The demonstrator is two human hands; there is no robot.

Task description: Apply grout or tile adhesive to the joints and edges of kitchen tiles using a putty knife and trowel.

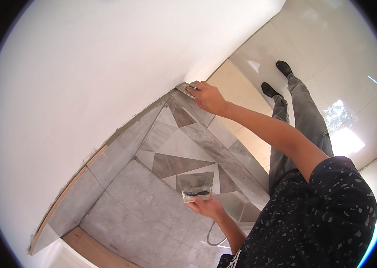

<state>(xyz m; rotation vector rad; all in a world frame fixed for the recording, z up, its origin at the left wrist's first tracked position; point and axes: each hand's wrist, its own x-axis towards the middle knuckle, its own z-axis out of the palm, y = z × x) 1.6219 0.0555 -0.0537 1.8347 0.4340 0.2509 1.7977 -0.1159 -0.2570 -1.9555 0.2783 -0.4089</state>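
Note:
My right hand [210, 98], at the upper middle, is closed around a putty knife [185, 89]. The knife's smeared blade lies where the tiled ledge [190, 134] meets the white wall [95, 67], at the ledge's far corner. Lower down, my left hand [206, 206] grips a wide scraper [195, 181] from below. Grey paste coats its flat blade, and a pale, dirty edge with a dark strip shows next to my fingers. This scraper is held over the tiles, apart from the wall. A rough grey seam [141, 114] runs along the wall at the top of the tiles.
Grey tiles [139, 205] cover a lower surface at the left, with a wooden strip [92, 248] along its near edge. A thin grey hose [211, 236] curves beside my left forearm. My legs and dark shoes are over a glossy beige floor [331, 58] at the right.

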